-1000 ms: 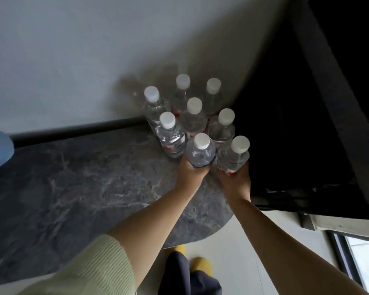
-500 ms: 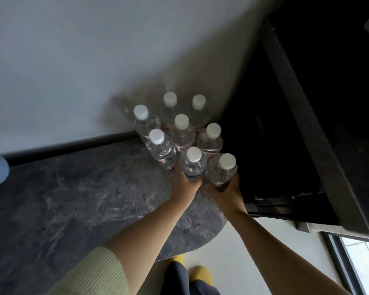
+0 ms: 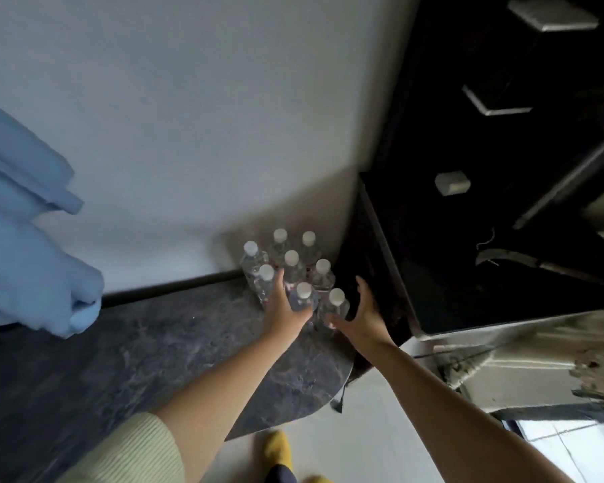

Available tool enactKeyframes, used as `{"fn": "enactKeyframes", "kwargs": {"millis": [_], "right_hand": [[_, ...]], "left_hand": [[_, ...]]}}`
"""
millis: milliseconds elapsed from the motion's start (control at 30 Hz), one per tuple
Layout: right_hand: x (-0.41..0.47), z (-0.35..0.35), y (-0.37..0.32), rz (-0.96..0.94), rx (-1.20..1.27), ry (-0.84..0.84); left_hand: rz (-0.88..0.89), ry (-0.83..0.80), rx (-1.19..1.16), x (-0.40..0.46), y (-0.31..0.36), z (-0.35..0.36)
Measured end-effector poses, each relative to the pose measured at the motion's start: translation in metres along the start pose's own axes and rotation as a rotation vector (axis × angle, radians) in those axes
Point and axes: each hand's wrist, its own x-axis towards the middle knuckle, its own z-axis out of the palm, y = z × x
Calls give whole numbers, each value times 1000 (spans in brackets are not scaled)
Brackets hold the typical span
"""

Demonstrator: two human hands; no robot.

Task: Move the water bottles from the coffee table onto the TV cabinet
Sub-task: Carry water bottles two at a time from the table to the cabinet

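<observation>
While the left hand (image 3: pixel 286 308) lies with its fingers loosely spread against the side of the nearest left bottle (image 3: pixel 302 299), it is not plainly clamped round it; the fingers look relaxed rather than curled. The right hand (image 3: pixel 363 317) is spread wide, palm toward the front right bottle (image 3: pixel 333 306), just beside it and, as far as the blurred frame shows, not gripping it.

Taking that front right bottle as the landmark: six more capped bottles stand upright behind and to its left in a tight cluster (image 3: pixel 286 263), touching or nearly touching one another. All eight stand at the rounded end of the dark marbled cabinet top (image 3: pixel 136 343), against the pale wall (image 3: pixel 189 134). To the landmark's right rises a black unit (image 3: pixel 468 203); far to its left hangs something pale blue (image 3: pixel 25 256).

The bottles look full, so fairly heavy for their size, with thin clear walls that would dent under a squeeze and smooth sides that could slip. A wrap round the mid-body, below the shoulder, seems the safest hold; with the group packed so close, a nudge could topple neighbours.
</observation>
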Motion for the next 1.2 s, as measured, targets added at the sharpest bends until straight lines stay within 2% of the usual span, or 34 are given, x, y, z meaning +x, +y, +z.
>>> {"fn": "enactKeyframes", "kwargs": {"millis": [233, 367, 533, 633, 767, 933, 1200], "right_hand": [[-26, -55, -90, -200, -351, -11], [-44, -75, -137, -265, -658, 29], [-79, -75, -188, -223, -975, 33], [-102, -67, -211, -272, -1101, 40], [-133, -51, -236, -351, -1180, 84], [-179, -8, -262, -439, -1159, 74], [-303, 141, -297, -663, -1156, -91]], "left_hand": [[187, -50, 324, -29, 106, -58], [264, 11, 583, -54, 153, -90], [248, 67, 830, -95, 174, -133], [245, 105, 916, -118, 179, -162], [235, 160, 940, -148, 179, -199], [213, 234, 992, -202, 156, -249], [-46, 376, 996, -346, 58, -375]]}}
